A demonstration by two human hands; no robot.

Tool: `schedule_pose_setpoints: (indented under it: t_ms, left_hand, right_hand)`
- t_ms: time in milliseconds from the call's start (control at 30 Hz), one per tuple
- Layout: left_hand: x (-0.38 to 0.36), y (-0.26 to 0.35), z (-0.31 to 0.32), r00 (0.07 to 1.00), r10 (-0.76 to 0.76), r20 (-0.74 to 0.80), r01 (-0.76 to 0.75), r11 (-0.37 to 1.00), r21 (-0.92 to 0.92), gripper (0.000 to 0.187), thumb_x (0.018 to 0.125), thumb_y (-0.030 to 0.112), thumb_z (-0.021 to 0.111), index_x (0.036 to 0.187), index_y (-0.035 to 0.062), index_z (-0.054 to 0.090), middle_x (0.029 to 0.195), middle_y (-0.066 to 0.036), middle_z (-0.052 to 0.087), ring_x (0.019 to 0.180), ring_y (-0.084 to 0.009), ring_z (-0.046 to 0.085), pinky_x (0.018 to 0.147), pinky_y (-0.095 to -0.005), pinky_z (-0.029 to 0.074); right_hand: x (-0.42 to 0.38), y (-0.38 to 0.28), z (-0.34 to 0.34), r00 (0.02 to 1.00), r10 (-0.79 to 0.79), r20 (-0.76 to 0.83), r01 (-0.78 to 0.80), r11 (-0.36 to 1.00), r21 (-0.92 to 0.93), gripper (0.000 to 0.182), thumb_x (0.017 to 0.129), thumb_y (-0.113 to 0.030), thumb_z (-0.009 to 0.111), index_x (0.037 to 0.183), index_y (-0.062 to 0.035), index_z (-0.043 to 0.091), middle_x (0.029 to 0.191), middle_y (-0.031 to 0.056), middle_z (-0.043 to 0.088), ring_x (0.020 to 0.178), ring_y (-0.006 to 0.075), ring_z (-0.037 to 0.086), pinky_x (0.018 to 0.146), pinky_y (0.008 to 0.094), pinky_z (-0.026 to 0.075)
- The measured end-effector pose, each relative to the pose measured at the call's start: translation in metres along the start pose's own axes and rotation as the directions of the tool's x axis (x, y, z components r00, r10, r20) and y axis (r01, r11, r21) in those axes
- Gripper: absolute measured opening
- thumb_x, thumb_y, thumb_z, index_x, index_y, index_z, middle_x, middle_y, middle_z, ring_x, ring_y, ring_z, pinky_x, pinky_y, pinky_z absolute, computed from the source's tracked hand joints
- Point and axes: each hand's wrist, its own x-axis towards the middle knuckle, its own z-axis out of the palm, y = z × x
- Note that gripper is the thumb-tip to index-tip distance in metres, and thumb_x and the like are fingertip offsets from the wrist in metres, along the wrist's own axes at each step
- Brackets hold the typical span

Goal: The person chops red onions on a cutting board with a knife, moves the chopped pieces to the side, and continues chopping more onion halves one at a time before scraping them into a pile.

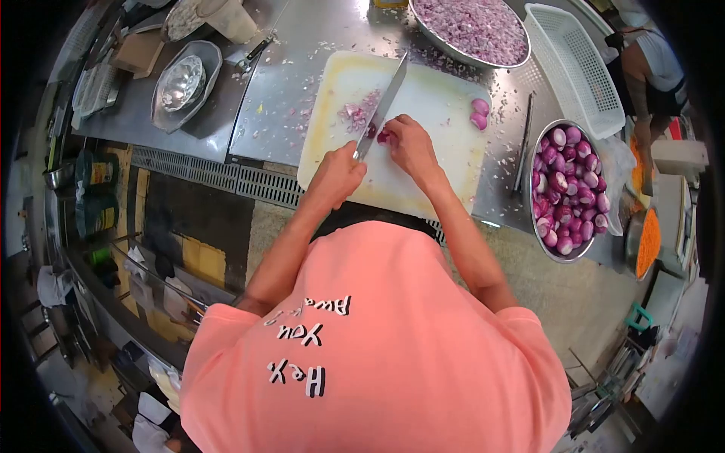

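Observation:
My left hand [337, 177] is closed round the handle of a kitchen knife [389, 92], whose long blade points away over a white cutting board [445, 177]. Under the fingers of my right hand [411, 149], a piece of red onion [384, 137] is held against the board, close beside the blade. Chopped onion [359, 113] lies loose to the left of the knife. Toward the board's right edge rest two peeled onion pieces [479, 113].
A large bowl of chopped onion [472, 30] stands behind the board. To the right are a bowl of peeled onions [570, 189], a white plastic basket [578, 72] and an orange-filled bowl [648, 243]. A foil-like bowl [183, 83] sits left. Another person [653, 60] stands at right.

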Motion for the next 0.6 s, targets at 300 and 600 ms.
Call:
schedule_pose_setpoints:
  t_ms: [300,600]
  left_hand:
    - [-0.009,0.004,0.004,0.997,-0.053,0.053,0.055,0.998,-0.041,0.028,0.089,0.014,0.058,0.108,-0.0059,0.054,0.058,-0.011,0.057,0.041,-0.0173,0.05,0.04,-0.036,0.041]
    - [-0.006,-0.003,0.01,0.999,-0.029,0.039,0.031,0.998,-0.059,0.024,0.089,0.015,0.059,0.102,-0.0045,0.055,0.059,-0.011,0.057,0.042,-0.0179,0.054,0.041,-0.0351,0.043]
  right_hand:
    - [0.0,-0.002,-0.005,0.995,-0.016,0.097,0.031,0.988,-0.15,0.02,0.075,0.004,0.055,0.091,-0.0026,0.066,0.091,0.0151,0.06,0.086,0.0366,0.058,0.073,0.046,0.049]
    - [-0.005,-0.001,-0.005,0.999,-0.022,0.047,0.026,0.997,-0.071,0.016,0.075,0.004,0.056,0.087,-0.0024,0.063,0.09,0.0145,0.059,0.086,0.0367,0.058,0.073,0.046,0.049]
